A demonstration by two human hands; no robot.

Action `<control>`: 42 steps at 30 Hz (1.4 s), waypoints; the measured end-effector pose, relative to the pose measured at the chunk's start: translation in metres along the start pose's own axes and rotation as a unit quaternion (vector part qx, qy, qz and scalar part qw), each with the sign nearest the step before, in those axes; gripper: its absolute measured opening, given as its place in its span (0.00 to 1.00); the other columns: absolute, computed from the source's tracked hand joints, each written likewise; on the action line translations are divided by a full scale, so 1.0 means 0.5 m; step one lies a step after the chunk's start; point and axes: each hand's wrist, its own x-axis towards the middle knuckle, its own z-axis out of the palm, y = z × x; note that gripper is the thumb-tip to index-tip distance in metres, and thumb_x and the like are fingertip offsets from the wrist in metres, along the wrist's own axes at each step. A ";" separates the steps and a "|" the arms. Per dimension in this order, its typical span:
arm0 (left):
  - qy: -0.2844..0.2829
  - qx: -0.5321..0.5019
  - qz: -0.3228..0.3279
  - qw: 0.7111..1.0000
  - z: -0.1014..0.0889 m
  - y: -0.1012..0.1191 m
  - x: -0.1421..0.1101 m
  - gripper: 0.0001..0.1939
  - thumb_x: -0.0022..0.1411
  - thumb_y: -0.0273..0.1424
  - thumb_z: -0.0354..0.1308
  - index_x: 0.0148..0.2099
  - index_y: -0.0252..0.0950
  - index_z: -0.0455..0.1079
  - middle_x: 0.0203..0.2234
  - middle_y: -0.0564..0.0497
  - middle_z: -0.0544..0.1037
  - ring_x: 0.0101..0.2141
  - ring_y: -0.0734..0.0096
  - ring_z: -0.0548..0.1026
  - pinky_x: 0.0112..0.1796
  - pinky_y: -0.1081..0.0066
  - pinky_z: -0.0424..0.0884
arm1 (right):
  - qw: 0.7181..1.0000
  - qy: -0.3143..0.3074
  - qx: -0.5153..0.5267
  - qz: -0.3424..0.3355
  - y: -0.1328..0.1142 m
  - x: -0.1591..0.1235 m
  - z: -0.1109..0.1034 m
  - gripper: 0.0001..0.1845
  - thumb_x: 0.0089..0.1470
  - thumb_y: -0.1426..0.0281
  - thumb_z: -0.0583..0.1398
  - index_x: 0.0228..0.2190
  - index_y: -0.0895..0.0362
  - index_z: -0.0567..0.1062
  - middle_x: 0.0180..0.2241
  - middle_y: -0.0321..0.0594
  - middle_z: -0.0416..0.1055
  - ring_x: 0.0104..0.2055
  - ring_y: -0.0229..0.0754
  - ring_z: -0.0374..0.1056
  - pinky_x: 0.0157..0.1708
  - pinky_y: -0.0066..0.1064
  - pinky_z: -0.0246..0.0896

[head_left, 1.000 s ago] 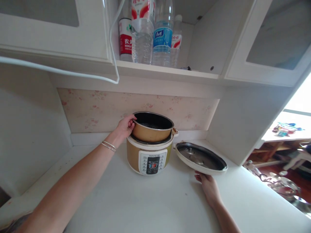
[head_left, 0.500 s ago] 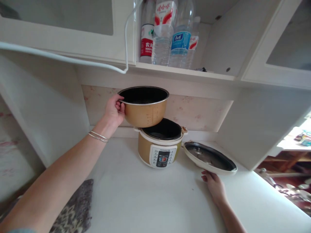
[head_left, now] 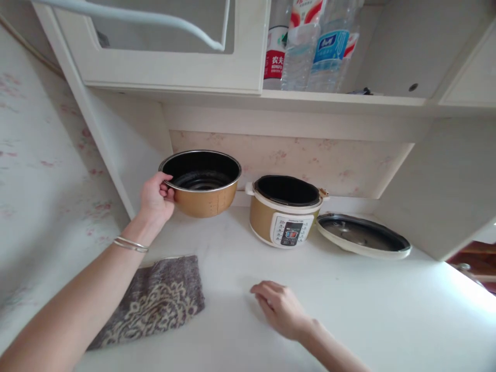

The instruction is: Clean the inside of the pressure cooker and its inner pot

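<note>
My left hand (head_left: pixel 155 199) grips the rim of a gold inner pot (head_left: pixel 203 183) with a black inside, holding it in the air left of the rice cooker (head_left: pixel 285 213). The cooker stands open on the white counter (head_left: pixel 349 294), its cavity dark. The cooker's lid (head_left: pixel 362 235) lies upside down on the counter to the right of the cooker. Hovering low over the counter in front of the cooker, my right hand (head_left: pixel 281 308) has its fingers loosely spread and holds nothing.
A grey patterned cloth (head_left: pixel 155 299) lies on the counter at the left. Several plastic bottles (head_left: pixel 310 46) stand on the open shelf above. A white cable (head_left: pixel 155 18) runs across the cabinet door. Walls close the nook on both sides.
My left hand has carried the inner pot out of the cooker, up and then left and lower. My right hand has let go of the lid and moved left over the counter.
</note>
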 end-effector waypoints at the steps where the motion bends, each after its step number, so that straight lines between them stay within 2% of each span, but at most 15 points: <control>1: 0.013 -0.002 -0.002 1.000 -0.016 -0.009 0.002 0.16 0.44 0.21 0.59 0.20 0.35 0.51 0.10 0.63 0.52 0.12 0.88 0.49 0.13 0.84 0.52 | 0.998 -0.023 0.017 -0.060 -0.052 0.032 0.026 0.17 0.58 0.73 0.47 0.44 0.52 0.71 0.40 0.36 0.74 0.42 0.36 0.69 0.43 0.26 0.62; 4: 0.034 -0.017 -0.010 0.999 -0.061 -0.039 0.011 0.15 0.39 0.20 0.61 0.19 0.35 0.54 0.10 0.63 0.53 0.12 0.88 0.51 0.13 0.84 0.51 | 0.977 -0.066 0.016 -0.205 -0.185 0.121 0.110 0.20 0.57 0.63 0.53 0.51 0.51 0.65 0.50 0.36 0.69 0.49 0.38 0.64 0.51 0.30 0.58; 7: 0.047 -0.010 -0.015 0.999 -0.100 -0.070 0.028 0.15 0.37 0.20 0.62 0.18 0.35 0.56 0.10 0.63 0.56 0.13 0.88 0.53 0.14 0.84 0.51 | 0.963 -0.068 -0.019 -0.260 -0.269 0.195 0.191 0.30 0.56 0.50 0.52 0.56 0.50 0.58 0.57 0.38 0.61 0.55 0.42 0.60 0.54 0.39 0.57; 10: 0.053 -0.003 -0.031 0.998 -0.132 -0.098 0.044 0.14 0.36 0.22 0.63 0.19 0.34 0.57 0.10 0.63 0.57 0.13 0.88 0.54 0.14 0.83 0.52 | 0.962 -0.082 -0.065 -0.253 -0.302 0.242 0.247 0.35 0.57 0.47 0.48 0.58 0.53 0.55 0.60 0.45 0.57 0.60 0.48 0.53 0.55 0.55 0.51; 13: 0.046 0.005 -0.043 0.998 -0.157 -0.120 0.054 0.14 0.36 0.23 0.63 0.19 0.35 0.58 0.10 0.63 0.57 0.13 0.88 0.54 0.14 0.83 0.51 | 0.961 -0.096 -0.097 -0.239 -0.296 0.254 0.265 0.33 0.59 0.50 0.47 0.58 0.56 0.55 0.59 0.47 0.58 0.59 0.48 0.54 0.54 0.59 0.51; 16: 0.044 0.020 -0.052 0.997 -0.177 -0.140 0.060 0.14 0.35 0.23 0.63 0.19 0.35 0.57 0.10 0.63 0.57 0.13 0.87 0.54 0.14 0.82 0.51 | 0.958 -0.091 -0.113 -0.247 -0.272 0.232 0.247 0.23 0.64 0.61 0.44 0.58 0.55 0.56 0.57 0.42 0.63 0.55 0.44 0.60 0.54 0.54 0.55; 19: 0.043 0.025 -0.064 0.997 -0.190 -0.159 0.060 0.14 0.35 0.24 0.64 0.19 0.35 0.58 0.10 0.63 0.57 0.13 0.87 0.54 0.14 0.81 0.51 | 0.960 -0.085 -0.134 -0.229 -0.241 0.193 0.209 0.22 0.64 0.68 0.43 0.58 0.57 0.56 0.57 0.43 0.62 0.57 0.45 0.59 0.56 0.52 0.53; 23: 0.048 0.020 -0.084 0.995 -0.198 -0.181 0.051 0.14 0.35 0.24 0.64 0.19 0.35 0.59 0.10 0.63 0.57 0.13 0.86 0.54 0.14 0.81 0.51 | 0.969 -0.102 -0.141 -0.175 -0.189 0.140 0.164 0.28 0.60 0.66 0.48 0.60 0.62 0.53 0.62 0.48 0.54 0.63 0.50 0.49 0.60 0.51 0.46; 28: 0.050 0.004 -0.096 0.994 -0.204 -0.205 0.028 0.14 0.35 0.24 0.65 0.19 0.35 0.60 0.10 0.63 0.58 0.13 0.87 0.54 0.14 0.81 0.50 | 0.986 -0.104 -0.117 -0.052 -0.118 0.083 0.110 0.29 0.57 0.68 0.52 0.60 0.54 0.56 0.60 0.41 0.58 0.61 0.46 0.54 0.63 0.46 0.42; 30: 0.049 -0.003 -0.098 0.994 -0.207 -0.216 0.017 0.14 0.35 0.24 0.65 0.19 0.34 0.60 0.10 0.63 0.58 0.13 0.87 0.53 0.14 0.81 0.49 | 0.989 -0.083 -0.125 -0.004 -0.091 0.061 0.085 0.31 0.54 0.64 0.56 0.59 0.52 0.58 0.61 0.40 0.57 0.61 0.47 0.54 0.62 0.45 0.43; 32: 0.045 -0.009 -0.101 0.994 -0.207 -0.225 0.007 0.14 0.35 0.24 0.65 0.19 0.35 0.59 0.10 0.63 0.58 0.13 0.87 0.53 0.14 0.80 0.49 | 0.984 -0.058 -0.161 0.040 -0.066 0.041 0.065 0.33 0.52 0.59 0.58 0.58 0.53 0.60 0.61 0.44 0.56 0.62 0.52 0.53 0.61 0.46 0.48; 34: 0.038 -0.013 -0.106 0.994 -0.207 -0.233 -0.002 0.15 0.35 0.25 0.65 0.19 0.35 0.59 0.10 0.63 0.58 0.13 0.87 0.53 0.14 0.80 0.49 | 0.974 -0.048 -0.208 0.071 -0.044 0.028 0.053 0.31 0.54 0.61 0.57 0.58 0.56 0.62 0.61 0.49 0.56 0.61 0.55 0.54 0.58 0.47 0.52; 36: 0.031 -0.014 -0.113 0.993 -0.207 -0.240 -0.010 0.14 0.35 0.25 0.65 0.19 0.35 0.59 0.10 0.63 0.58 0.13 0.87 0.53 0.14 0.80 0.49 | 0.963 -0.065 -0.250 0.078 -0.029 0.020 0.047 0.28 0.56 0.70 0.54 0.59 0.59 0.61 0.59 0.53 0.58 0.59 0.55 0.58 0.55 0.45 0.57; 38: 0.022 -0.013 -0.118 0.993 -0.210 -0.245 -0.018 0.14 0.36 0.26 0.65 0.20 0.35 0.59 0.10 0.64 0.57 0.13 0.87 0.52 0.15 0.80 0.49 | 0.955 -0.093 -0.273 0.070 -0.021 0.019 0.037 0.31 0.53 0.79 0.51 0.59 0.60 0.60 0.59 0.54 0.59 0.57 0.53 0.60 0.52 0.42 0.61; 42: 0.006 -0.004 -0.126 0.992 -0.225 -0.251 -0.032 0.14 0.36 0.27 0.65 0.20 0.35 0.60 0.09 0.64 0.57 0.13 0.85 0.52 0.15 0.79 0.50 | 0.960 -0.101 -0.253 0.063 -0.006 0.022 0.002 0.32 0.48 0.80 0.50 0.57 0.62 0.63 0.58 0.49 0.61 0.58 0.49 0.59 0.55 0.37 0.58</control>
